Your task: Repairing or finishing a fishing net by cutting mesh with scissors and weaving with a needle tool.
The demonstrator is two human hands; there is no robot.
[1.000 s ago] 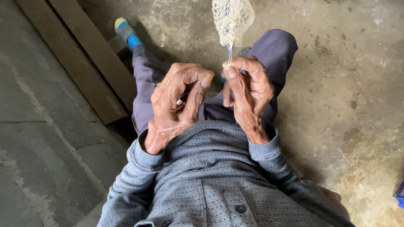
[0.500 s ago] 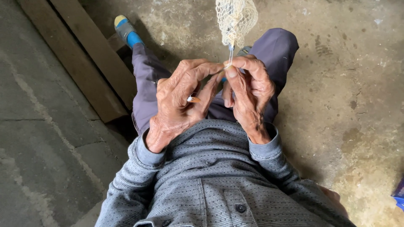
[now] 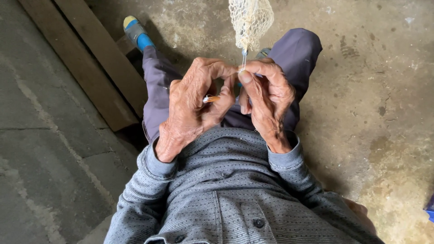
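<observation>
Both hands are higher and closer together than half a second back, the left forefinger now stretched across to meet the right fingertips at the foot of the net. Left hand (image 3: 192,106) curls over a small pale tool with an orange-brown tip (image 3: 210,98), tucked between the bent fingers and pointing right, while its forefinger reaches out to the strand. Right hand (image 3: 266,97) pinches with thumb and forefinger, gripping a thin pale cord (image 3: 243,60) that runs straight up into the cream knotted mesh net (image 3: 251,19) hanging at the far edge of view. So both hands are closed: the left around the tool, the right onto the cord. By my reading, that pinch keeps the cord taut so the mesh hangs steady, and the tool stays parked in the left palm, ready without getting in the way.

Net and cord sit just beyond the fingertips, above the knees, dead centre and far. Below them, dark purple trousers (image 3: 298,52) cover the bent legs, and a blue shoe with a yellow toe (image 3: 135,31) pokes out far left. Nearest the camera, a grey patterned button shirt (image 3: 226,190) fills the bottom. Long wooden planks (image 3: 86,63) lie slantwise on the left over the stained concrete floor (image 3: 384,90).
</observation>
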